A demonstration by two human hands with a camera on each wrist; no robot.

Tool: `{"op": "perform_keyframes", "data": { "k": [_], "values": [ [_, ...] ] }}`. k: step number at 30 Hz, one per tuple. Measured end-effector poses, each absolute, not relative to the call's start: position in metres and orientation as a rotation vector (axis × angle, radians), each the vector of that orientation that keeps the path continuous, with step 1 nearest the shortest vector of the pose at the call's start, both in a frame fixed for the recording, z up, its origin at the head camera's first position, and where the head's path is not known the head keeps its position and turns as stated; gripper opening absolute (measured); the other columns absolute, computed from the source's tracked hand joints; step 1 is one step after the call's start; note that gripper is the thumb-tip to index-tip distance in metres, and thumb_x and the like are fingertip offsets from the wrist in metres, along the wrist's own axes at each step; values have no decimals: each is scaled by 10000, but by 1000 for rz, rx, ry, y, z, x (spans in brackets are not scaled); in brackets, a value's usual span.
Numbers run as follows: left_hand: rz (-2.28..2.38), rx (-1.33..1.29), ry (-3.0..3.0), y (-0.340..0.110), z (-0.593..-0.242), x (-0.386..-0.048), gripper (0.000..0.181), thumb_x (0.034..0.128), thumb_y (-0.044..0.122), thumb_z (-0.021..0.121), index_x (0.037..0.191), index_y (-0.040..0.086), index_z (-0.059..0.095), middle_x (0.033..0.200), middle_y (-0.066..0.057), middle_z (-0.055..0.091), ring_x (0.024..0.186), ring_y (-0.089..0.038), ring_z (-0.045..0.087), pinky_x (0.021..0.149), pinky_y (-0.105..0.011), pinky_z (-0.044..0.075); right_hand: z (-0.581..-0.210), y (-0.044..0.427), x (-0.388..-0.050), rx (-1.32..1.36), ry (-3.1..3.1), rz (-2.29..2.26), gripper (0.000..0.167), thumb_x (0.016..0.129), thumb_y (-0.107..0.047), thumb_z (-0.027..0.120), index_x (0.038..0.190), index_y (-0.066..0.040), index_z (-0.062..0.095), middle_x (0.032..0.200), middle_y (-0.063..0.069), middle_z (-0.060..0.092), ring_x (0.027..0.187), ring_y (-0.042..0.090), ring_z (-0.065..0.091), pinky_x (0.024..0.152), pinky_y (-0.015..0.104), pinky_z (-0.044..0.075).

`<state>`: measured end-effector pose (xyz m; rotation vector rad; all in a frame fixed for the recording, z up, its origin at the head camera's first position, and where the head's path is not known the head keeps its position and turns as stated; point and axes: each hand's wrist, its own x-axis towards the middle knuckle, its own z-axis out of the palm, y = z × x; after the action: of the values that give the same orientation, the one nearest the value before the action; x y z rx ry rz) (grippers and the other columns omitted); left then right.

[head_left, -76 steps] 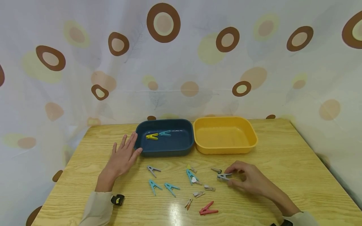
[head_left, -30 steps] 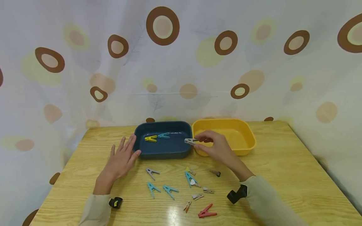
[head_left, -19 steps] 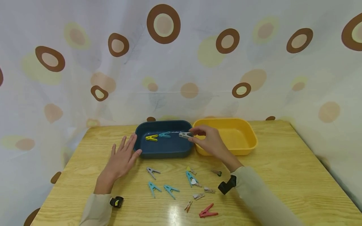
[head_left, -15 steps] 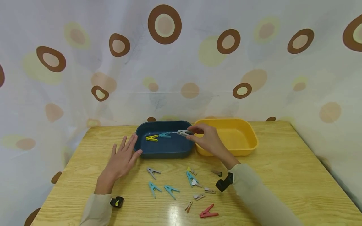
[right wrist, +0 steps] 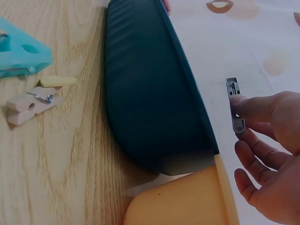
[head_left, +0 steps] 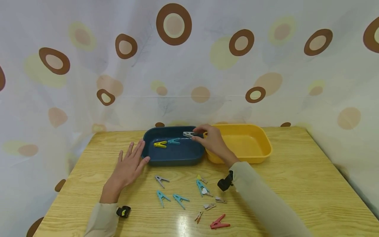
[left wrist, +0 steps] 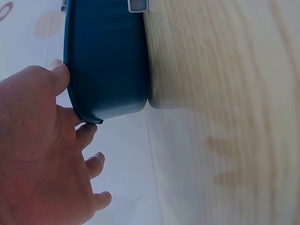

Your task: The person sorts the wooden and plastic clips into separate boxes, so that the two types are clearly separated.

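Between thumb and fingers, my right hand (head_left: 213, 140) pinches a grey clothespin (head_left: 188, 134) over the right part of the dark blue tray (head_left: 174, 162). In the right wrist view the clothespin (right wrist: 240, 125) is clear of the tray's rim. A yellow clothespin (head_left: 160, 144) and a light blue clothespin (head_left: 173, 141) lie inside that tray. At its left end rests my left hand (head_left: 127, 169), fingers spread and fairly straight. The left wrist view shows the thumb and a finger of this hand (left wrist: 42, 140) touching the tray's rim (left wrist: 70, 93).
A yellow tray (head_left: 240, 158) stands against the blue one's right side. On the wooden table (head_left: 296, 184) lie a purple-grey clothespin (head_left: 161, 180), several light blue ones, a red clothespin (head_left: 219, 222) and several small wooden clothespins. A patterned curtain (head_left: 201, 72) hangs behind.
My right hand has carried the grey clothespin from the table's right side, up and leftward, to above the blue tray. My left hand has stayed at the tray's left end.
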<state>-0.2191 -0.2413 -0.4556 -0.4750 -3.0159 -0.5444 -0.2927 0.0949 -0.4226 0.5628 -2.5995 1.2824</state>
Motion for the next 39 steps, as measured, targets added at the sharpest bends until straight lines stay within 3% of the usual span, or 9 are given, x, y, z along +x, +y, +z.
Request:
{"op": "perform_keyframes", "data": {
  "k": [29,39],
  "values": [
    [-543,-471,-3002,-241,-457,-219,701,1115,473,345,1656,82,131,1713,-114,122,1560,-413,61,1167,-720,18,-442,78,-329,546,-2716,1053,256,906,-180,813,1121,-49,764,1129,110,723,988,291,638,915,428,534],
    [-547,-468,-3001,-241,-456,-219,697,1115,469,347,1653,73,147,1710,-121,135,1559,-415,68,1166,-723,28,-441,78,-330,541,-2745,1040,338,896,-191,825,1185,-37,742,1164,122,709,983,293,612,910,438,525]
  ]
}}
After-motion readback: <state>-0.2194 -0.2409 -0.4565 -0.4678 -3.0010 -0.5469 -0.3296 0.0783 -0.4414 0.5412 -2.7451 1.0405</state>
